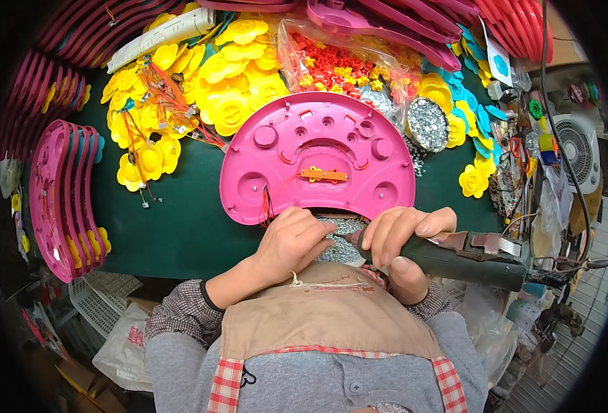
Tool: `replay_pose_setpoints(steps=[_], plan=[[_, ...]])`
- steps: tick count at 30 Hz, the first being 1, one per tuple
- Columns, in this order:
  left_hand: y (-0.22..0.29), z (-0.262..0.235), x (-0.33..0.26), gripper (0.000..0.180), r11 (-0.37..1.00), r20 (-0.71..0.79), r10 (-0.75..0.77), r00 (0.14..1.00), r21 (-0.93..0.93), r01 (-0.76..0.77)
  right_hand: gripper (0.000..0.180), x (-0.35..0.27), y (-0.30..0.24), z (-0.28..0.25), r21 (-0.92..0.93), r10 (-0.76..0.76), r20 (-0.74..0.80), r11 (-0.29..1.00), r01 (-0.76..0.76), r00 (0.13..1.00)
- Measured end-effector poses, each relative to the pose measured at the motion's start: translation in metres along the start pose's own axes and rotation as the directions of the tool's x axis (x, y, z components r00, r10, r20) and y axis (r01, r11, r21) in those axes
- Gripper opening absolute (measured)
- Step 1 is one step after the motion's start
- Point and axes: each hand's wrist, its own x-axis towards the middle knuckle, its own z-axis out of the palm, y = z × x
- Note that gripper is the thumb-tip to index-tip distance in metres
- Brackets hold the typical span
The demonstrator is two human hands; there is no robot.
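Note:
My right hand (409, 248) is wrapped round a dark green electric screwdriver (455, 260), held level with its tip to the left. My left hand (291, 237) is closed in a pinch at the tip of the screwdriver; whatever sits between the fingertips is too small to make out. Below both hands, close to my apron, is a container of small silvery screws (342, 249). Just beyond lies a pink curved plastic shell (287, 168), its hollow inside facing up. A narrow orange board (326, 175) sits in its middle, and thin red and black wires (267, 206) hang at its near left edge.
Yellow flower-shaped parts (232, 107) and wired pieces (170, 89) cover the back left. A clear bag of small red and yellow parts (345, 65) lies behind the shell, beside a round tin of screws (428, 124). Pink shells (59, 199) stand stacked at left; a fan (574, 148) is at right.

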Motion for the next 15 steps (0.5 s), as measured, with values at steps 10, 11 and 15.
replay_pose_setpoints(steps=[10,11,15], plan=[[-0.001,-0.003,0.004,0.051,0.993,-0.118,0.111,0.987,-0.026,-0.115,0.050,-0.001,0.005,0.011,-0.009,0.047,-0.040,0.999,-0.047,0.998],[-0.001,-0.002,0.004,0.049,0.991,-0.132,0.132,0.982,0.014,-0.132,0.051,0.000,0.007,0.011,-0.022,0.049,-0.022,0.999,-0.049,0.999],[-0.003,-0.006,0.006,0.048,0.982,-0.164,0.157,0.974,0.127,-0.137,0.052,0.010,0.021,0.013,-0.067,0.032,0.023,0.997,-0.030,0.999]])
